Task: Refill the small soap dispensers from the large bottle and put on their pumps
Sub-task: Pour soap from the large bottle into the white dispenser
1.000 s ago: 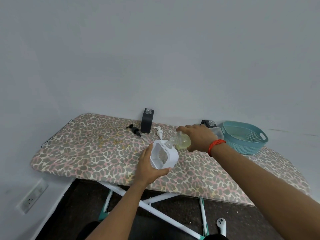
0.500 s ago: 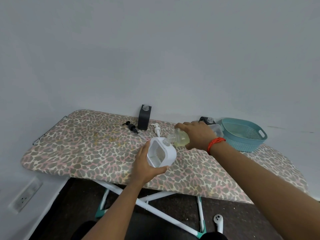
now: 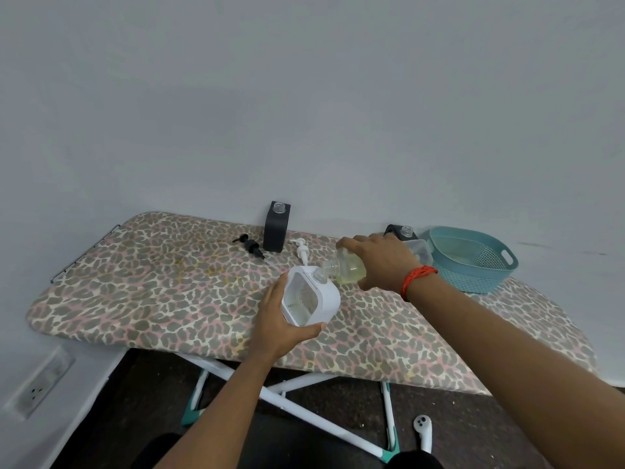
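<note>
Little has moved: our right hand (image 3: 382, 262) still clasps the large clear plastic bottle (image 3: 348, 269), tipped right of the white square dispenser (image 3: 329, 296), mouth at its neck; our left hand (image 3: 280, 323) grips the dispenser.

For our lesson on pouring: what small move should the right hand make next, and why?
Probably the right hand tips the large bottle slightly further: its neck meets the white dispenser, held in the left hand, and the dispenser's window looks nearly empty.
</note>
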